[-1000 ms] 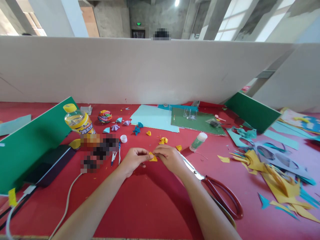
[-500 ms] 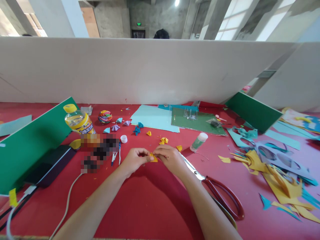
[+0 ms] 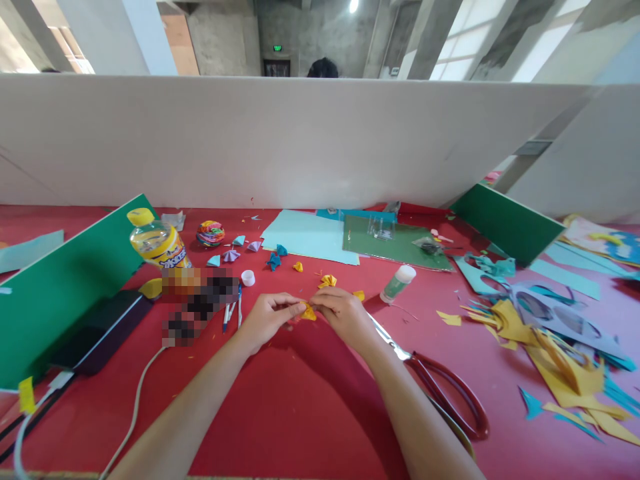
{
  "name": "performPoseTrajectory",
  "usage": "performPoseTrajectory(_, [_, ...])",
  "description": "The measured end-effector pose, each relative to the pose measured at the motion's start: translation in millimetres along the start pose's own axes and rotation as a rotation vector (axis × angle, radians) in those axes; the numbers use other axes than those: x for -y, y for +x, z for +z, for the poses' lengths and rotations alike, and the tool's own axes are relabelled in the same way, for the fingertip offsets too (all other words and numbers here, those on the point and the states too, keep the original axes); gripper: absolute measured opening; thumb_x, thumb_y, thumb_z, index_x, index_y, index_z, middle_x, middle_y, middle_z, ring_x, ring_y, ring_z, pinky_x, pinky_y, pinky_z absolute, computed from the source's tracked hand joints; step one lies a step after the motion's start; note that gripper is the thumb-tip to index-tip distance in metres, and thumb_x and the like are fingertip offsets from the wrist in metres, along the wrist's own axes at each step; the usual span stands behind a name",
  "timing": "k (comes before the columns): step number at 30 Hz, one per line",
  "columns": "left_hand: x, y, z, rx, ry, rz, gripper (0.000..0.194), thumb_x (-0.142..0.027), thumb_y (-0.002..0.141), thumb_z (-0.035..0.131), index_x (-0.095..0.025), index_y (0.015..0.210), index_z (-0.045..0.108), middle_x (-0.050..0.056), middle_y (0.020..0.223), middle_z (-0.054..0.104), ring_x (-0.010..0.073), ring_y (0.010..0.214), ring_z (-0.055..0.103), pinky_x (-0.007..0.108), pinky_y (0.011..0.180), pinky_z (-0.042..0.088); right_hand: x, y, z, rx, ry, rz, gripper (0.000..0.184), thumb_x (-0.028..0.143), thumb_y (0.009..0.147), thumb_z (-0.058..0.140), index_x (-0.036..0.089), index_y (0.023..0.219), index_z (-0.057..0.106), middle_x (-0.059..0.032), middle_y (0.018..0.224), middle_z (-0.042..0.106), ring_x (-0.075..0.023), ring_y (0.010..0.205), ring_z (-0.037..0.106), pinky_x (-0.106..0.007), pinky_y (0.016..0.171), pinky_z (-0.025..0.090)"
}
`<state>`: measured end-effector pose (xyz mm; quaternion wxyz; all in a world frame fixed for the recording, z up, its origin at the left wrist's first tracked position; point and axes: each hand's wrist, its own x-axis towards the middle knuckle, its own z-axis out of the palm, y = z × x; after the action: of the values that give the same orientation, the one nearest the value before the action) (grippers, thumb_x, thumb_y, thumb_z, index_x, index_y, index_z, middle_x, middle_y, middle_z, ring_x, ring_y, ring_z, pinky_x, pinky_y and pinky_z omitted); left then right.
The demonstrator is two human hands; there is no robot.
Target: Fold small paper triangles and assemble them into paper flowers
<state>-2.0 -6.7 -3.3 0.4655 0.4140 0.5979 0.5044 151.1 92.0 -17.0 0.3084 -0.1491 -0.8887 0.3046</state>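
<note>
A small piece of folded yellow paper (image 3: 309,312) is pinched between my two hands, low over the red table. My left hand (image 3: 273,319) grips its left side between thumb and fingers. My right hand (image 3: 341,313) has its fingertips closed on the right side. Just beyond the hands lie folded yellow paper pieces (image 3: 327,281), with blue folded pieces (image 3: 274,261) and purple ones (image 3: 231,256) farther left. Scissors with red handles (image 3: 440,383) lie partly under my right forearm. A glue stick (image 3: 398,284) stands right of my right hand, and its white cap (image 3: 247,277) sits to the left.
Yellow and blue paper scraps (image 3: 565,360) cover the right side. At the left are a drink bottle (image 3: 157,243), a black device (image 3: 103,330) and a white cable (image 3: 137,393). Light blue sheets (image 3: 310,237) and a green mat (image 3: 395,243) lie before the white partition (image 3: 300,143).
Both hands stay in nearly the same place. My fingers have shifted on the yellow paper, and my left thumb and fingers have risen slightly.
</note>
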Motion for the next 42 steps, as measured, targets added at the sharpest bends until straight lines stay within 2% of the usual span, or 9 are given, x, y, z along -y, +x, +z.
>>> performPoseTrajectory(8, [-2,-1,1.8,-0.049,0.065,0.045,0.027,-0.040,0.064,0.065,-0.014,0.072,0.067,0.002,0.070,0.058,0.0117,0.062,0.052,0.019,0.051,0.043,4,2,1,0.012,-0.013,-0.028,0.026,0.004,0.080,0.043,0.021,0.079,0.064,-0.0034,0.077,0.061,-0.0148,0.073,0.054,-0.026,0.067,0.043])
performPoseTrajectory(16, [4,1,5.8,-0.013,-0.003,0.047,0.025,-0.038,0.062,0.068,-0.014,0.066,0.064,0.001,0.062,0.055,0.0099,0.057,0.047,0.018,0.048,0.039,6,1,1,-0.001,0.004,-0.036,0.025,0.006,0.081,0.044,0.021,0.079,0.064,-0.0037,0.077,0.062,-0.0149,0.073,0.055,-0.026,0.066,0.044])
performPoseTrajectory(21, [6,0,9.5,-0.083,0.015,0.126,0.027,-0.041,0.062,0.067,-0.014,0.065,0.065,0.000,0.066,0.053,0.0096,0.056,0.046,0.019,0.046,0.039,6,1,0,-0.038,0.027,-0.038,0.024,0.010,0.082,0.044,0.021,0.079,0.064,-0.0046,0.077,0.061,-0.0153,0.072,0.055,-0.027,0.066,0.044])
performPoseTrajectory(24, [7,0,10.6,-0.099,-0.139,0.127,0.032,-0.045,0.065,0.064,-0.013,0.060,0.063,-0.001,0.059,0.050,0.0084,0.051,0.044,0.020,0.046,0.038,9,2,1,-0.068,0.122,-0.013,0.022,0.009,0.080,0.044,0.019,0.075,0.063,-0.0046,0.075,0.060,-0.0144,0.069,0.056,-0.025,0.063,0.045])
performPoseTrajectory(28, [6,0,12.3,-0.103,-0.404,-0.001,0.039,-0.049,0.068,0.059,-0.012,0.058,0.057,-0.002,0.052,0.047,0.0079,0.047,0.044,0.019,0.042,0.038,15,2,2,-0.093,0.230,0.012,0.020,0.009,0.078,0.046,0.018,0.072,0.062,-0.0041,0.073,0.058,-0.0130,0.065,0.055,-0.023,0.060,0.046])
performPoseTrajectory(31, [6,1,13.2,-0.071,-0.417,-0.085,0.037,-0.047,0.064,0.065,-0.012,0.060,0.056,-0.002,0.054,0.048,0.0079,0.049,0.045,0.018,0.040,0.038,16,2,1,-0.109,0.239,0.013,0.019,0.013,0.080,0.046,0.018,0.072,0.063,-0.0045,0.073,0.058,-0.0135,0.066,0.056,-0.024,0.061,0.046])
performPoseTrajectory(35, [9,3,11.9,-0.024,-0.454,-0.183,0.038,-0.050,0.064,0.063,-0.012,0.068,0.057,-0.001,0.057,0.048,0.0070,0.048,0.045,0.017,0.038,0.039,15,1,0,-0.140,0.264,-0.001,0.019,0.016,0.081,0.047,0.019,0.073,0.064,-0.0051,0.074,0.059,-0.0138,0.066,0.056,-0.024,0.060,0.047])
performPoseTrajectory(40, [11,1,8.6,0.191,-0.401,-0.232,0.031,-0.041,0.063,0.069,-0.012,0.072,0.061,0.000,0.061,0.052,0.0069,0.050,0.049,0.016,0.039,0.042,11,0,0,-0.163,0.271,-0.024,0.019,0.016,0.082,0.047,0.020,0.075,0.065,-0.0050,0.076,0.059,-0.0134,0.066,0.056,-0.024,0.061,0.048])
performPoseTrajectory(42, [11,0,7.4,0.215,-0.408,-0.227,0.029,-0.038,0.063,0.069,-0.012,0.071,0.061,0.001,0.062,0.053,0.0068,0.050,0.049,0.015,0.038,0.042,11,0,0,-0.152,0.261,-0.030,0.019,0.016,0.082,0.048,0.020,0.076,0.065,-0.0048,0.076,0.059,-0.0134,0.067,0.057,-0.024,0.062,0.048])
